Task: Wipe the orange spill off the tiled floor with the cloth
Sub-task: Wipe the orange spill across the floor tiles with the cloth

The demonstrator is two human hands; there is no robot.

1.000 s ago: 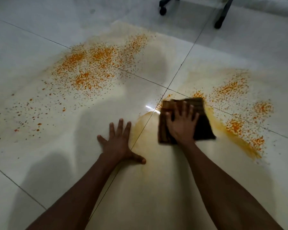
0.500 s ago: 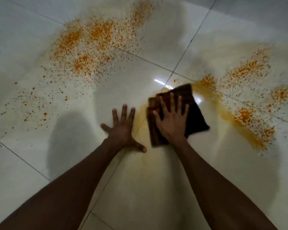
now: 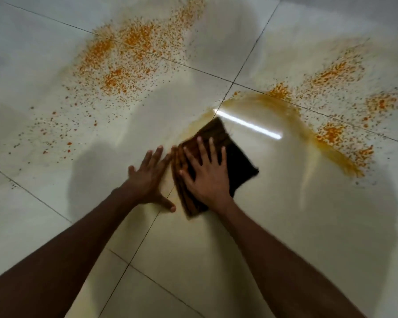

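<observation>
Orange specks and smears cover the pale tiled floor point(image 3: 308, 226) as I kneel over it, both bare arms reaching forward. My right hand point(image 3: 207, 175) lies flat on a dark brown folded cloth point(image 3: 237, 161), fingers straight and spread, palm pressing it against the tile; nothing is curled round it, so the hand is released rather than clenched. The cloth sits just right of a grout line, its far corner pointing up toward the spot where four tiles meet, its near edge by my wrist. My left hand point(image 3: 147, 177) is planted flat on the floor just beside the cloth, fingers straight and close together, thumb stretched out toward the grout line, grasping nothing. Its fingertips come right up to the cloth's left edge; whether they touch it I cannot tell.

The orange spill point(image 3: 129, 56) lies in two main patches. One, dense and grainy, spreads across the tiles at upper left, thinning into scattered dots toward the left. The other patch point(image 3: 336, 74) spreads at upper right, bordered on its near side by a curved brownish-orange smear point(image 3: 308, 134) that sweeps from the tile junction down to the right, well apart from the cloth. A thin yellowish film tints the tile round my hands. A bright strip of reflected light point(image 3: 248, 125) lies on the glossy tile just beyond the cloth.
</observation>
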